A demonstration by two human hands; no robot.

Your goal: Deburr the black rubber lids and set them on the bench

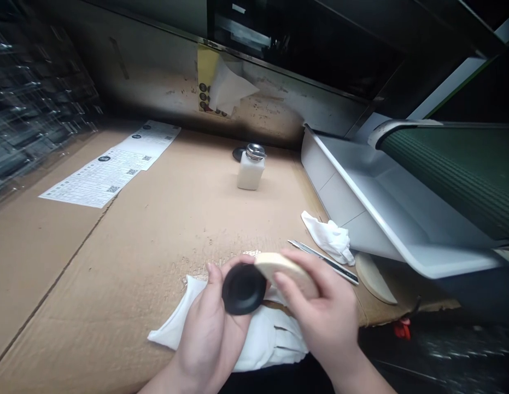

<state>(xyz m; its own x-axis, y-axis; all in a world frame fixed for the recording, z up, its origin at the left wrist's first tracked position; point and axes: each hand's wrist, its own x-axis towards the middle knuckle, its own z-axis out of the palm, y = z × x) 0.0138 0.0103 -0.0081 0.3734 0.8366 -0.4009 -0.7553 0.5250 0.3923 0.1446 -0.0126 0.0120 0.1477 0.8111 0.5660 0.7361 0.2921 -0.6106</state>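
Observation:
In my left hand [211,323] lies a round black disc [243,290] with a shallow dished face turned up towards me; the fingers curl round its edge. My right hand [326,301] pinches a pale cream sponge pad [285,268], thick and rounded, between thumb and fingers. The pad's left end is right at the disc's upper right edge; whether they touch I cannot tell. Beneath both hands a white cloth [262,339] is spread at the cardboard's front edge. A utility knife [326,260] lies just beyond my right hand.
A pump-top bottle [250,172] stands mid-table, a dark disc [238,154] behind it. Printed label sheets [110,169] lie left, near stacked clear plastic trays [33,98]. Right are a crumpled white cloth [330,238], another cream pad [373,278], a grey bin [352,202] and a green conveyor belt [455,169].

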